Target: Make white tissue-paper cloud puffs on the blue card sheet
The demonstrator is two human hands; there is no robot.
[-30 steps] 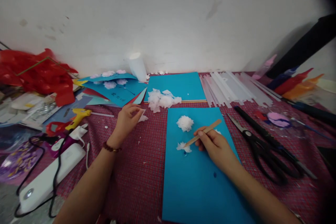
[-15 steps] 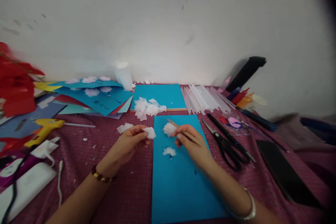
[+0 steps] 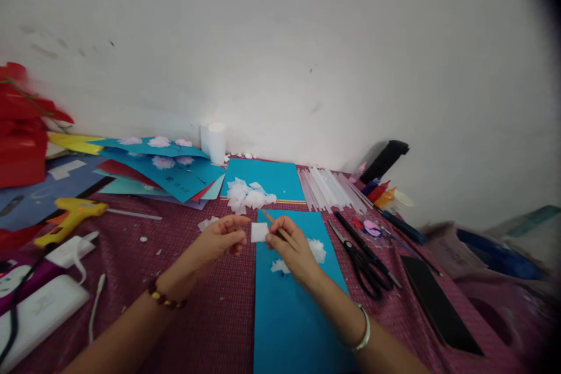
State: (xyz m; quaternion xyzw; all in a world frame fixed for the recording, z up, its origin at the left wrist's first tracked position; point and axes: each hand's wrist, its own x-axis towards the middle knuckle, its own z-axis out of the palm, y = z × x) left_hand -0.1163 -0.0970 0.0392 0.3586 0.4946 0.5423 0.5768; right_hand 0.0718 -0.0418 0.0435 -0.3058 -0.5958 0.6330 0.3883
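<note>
In my right hand (image 3: 291, 245) are a thin wooden stick (image 3: 284, 236), slanting up to the left, and a small white paper square (image 3: 259, 232), pinched at its right edge. My left hand (image 3: 222, 238) is just left of the square, thumb and fingers apart, holding nothing. Beneath the right hand lies a blue sheet (image 3: 293, 315). A ruffled white paper cluster (image 3: 317, 250) on it is partly hidden by that hand, and so is a smaller white paper piece (image 3: 279, 267) with a dark blue mark.
White paper pieces (image 3: 248, 194) are heaped on a blue stack (image 3: 280, 178) behind. To the right lie black scissors (image 3: 366, 269), translucent sticks (image 3: 331, 187) and a dark flat slab (image 3: 440, 304). A yellow glue gun (image 3: 72, 219), a white power strip (image 3: 41, 312) and decorated blue cards (image 3: 175, 178) occupy the left.
The paper square has passed from my left hand to my right, and the left fingers have parted. My right hand has moved left, nearer the left one. The camera view has shifted slightly.
</note>
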